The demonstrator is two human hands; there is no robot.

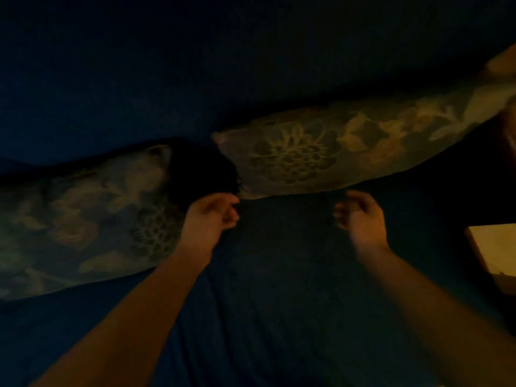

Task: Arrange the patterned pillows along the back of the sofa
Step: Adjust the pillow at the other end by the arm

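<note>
Nearest to us, two bare forearms reach forward over the dark blue sofa seat (279,303), whose cover lies in soft creases. We count two hands. The left hand (209,216) sits just below the gap between the pillows, its fingers curled loosely inward with nothing between them; its fingertips are very near the lower left corner of the right-hand pillow, but in this dim light we cannot tell whether they touch it. The right hand (361,216) hovers over the seat just below the same pillow's lower edge, fingers half curled and empty, apart from the fabric.

Beyond the hands we count two patterned pillows, both with a pale floral print on a dark ground. The left pillow (83,219) lies on the seat towards the left edge of the view, leaning back against the sofa. The right pillow (335,146) stands further along, stretched up towards the upper right corner, its top edge against the sofa back (223,65). A dark shadowed gap separates the two pillows' near corners; they do not appear to touch.

At the right edge we see one pale, yellowish surface (494,252) beside the sofa; what it is we cannot tell. Farthest off, the sofa back fills the upper part of the view in deep blue.
</note>
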